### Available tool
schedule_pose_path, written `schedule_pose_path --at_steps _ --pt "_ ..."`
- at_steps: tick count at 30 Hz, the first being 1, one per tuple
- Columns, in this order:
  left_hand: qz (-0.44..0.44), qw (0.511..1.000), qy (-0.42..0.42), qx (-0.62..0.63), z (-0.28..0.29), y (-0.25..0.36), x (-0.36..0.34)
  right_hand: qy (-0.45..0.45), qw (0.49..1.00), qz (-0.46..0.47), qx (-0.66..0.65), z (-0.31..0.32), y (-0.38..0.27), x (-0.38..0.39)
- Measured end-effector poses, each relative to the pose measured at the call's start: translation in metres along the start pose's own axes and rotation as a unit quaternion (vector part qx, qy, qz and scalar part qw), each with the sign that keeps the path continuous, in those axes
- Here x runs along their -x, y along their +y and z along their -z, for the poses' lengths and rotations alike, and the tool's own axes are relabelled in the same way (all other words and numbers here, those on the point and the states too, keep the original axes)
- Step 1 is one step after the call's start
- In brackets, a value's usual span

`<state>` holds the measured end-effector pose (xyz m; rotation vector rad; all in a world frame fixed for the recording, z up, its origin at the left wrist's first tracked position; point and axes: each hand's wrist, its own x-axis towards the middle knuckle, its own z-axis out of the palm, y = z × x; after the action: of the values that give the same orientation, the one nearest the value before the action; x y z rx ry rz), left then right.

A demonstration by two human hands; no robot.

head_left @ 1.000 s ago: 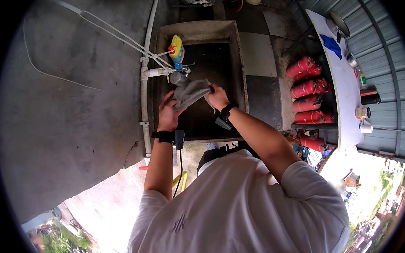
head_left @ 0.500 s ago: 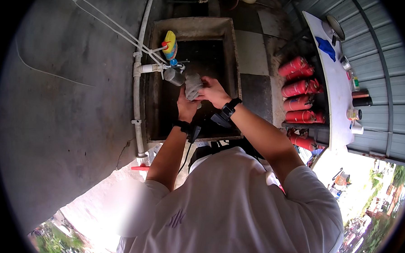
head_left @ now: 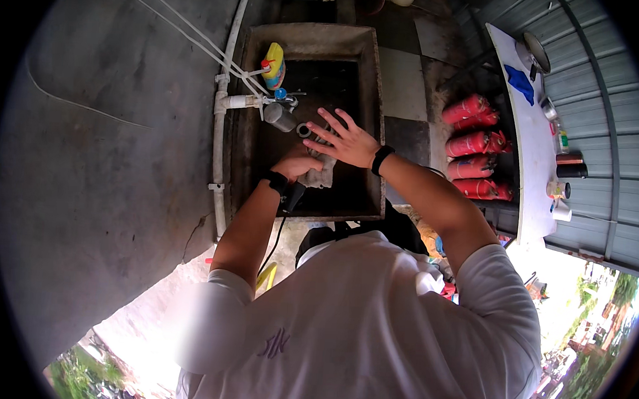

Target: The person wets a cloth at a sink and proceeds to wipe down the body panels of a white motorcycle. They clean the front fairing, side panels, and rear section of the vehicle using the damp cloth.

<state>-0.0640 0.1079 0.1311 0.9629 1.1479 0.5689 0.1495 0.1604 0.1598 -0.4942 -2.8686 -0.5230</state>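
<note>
Over the stone sink [head_left: 373, 73], my left hand [head_left: 297, 163] is closed on a crumpled grey cloth [head_left: 323, 175] that hangs down beside its fingers. My right hand [head_left: 350, 142] is stretched flat with its fingers spread, just above the upper part of the cloth. Whether its palm touches the cloth is hidden. A grey metal cylinder [head_left: 280, 117] sits beyond my hands, below the tap [head_left: 284, 99] with its blue handle. Near my right fingertips shows a small grey ring-shaped piece [head_left: 303, 130], partly covered.
A yellow bottle with a red cap [head_left: 273, 65] stands at the sink's left rim. White pipes [head_left: 223, 117] run along the wall on the left. Several red fire extinguishers [head_left: 473, 148] lie beneath a white table [head_left: 525, 144] holding a blue cloth [head_left: 518, 83] and jars.
My right hand has let go of the cloth and opened with fingers spread. The cloth has moved nearer to me and right, with my left hand still on it.
</note>
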Motion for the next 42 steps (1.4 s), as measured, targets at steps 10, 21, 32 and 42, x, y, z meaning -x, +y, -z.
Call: schedule_pose_path --at_steps 10,21,32,42 --pt "-0.053 0.955 0.009 0.292 -0.002 -0.019 0.004 0.035 0.997 0.073 -0.015 0.005 0.031 -0.031" --pt "-0.059 0.904 0.075 0.417 -0.039 -0.05 -0.026 -0.104 0.987 -0.018 -0.117 0.003 0.034 -0.024" --pt "-0.067 0.824 0.073 0.558 -0.021 -0.076 -0.056 -0.052 0.728 -0.429 -0.532 -0.059 -0.034 -0.015" --pt "0.003 0.956 -0.042 0.289 0.002 -0.012 -0.007 0.037 0.296 -0.495 -0.816 -0.036 -0.04 -0.008"
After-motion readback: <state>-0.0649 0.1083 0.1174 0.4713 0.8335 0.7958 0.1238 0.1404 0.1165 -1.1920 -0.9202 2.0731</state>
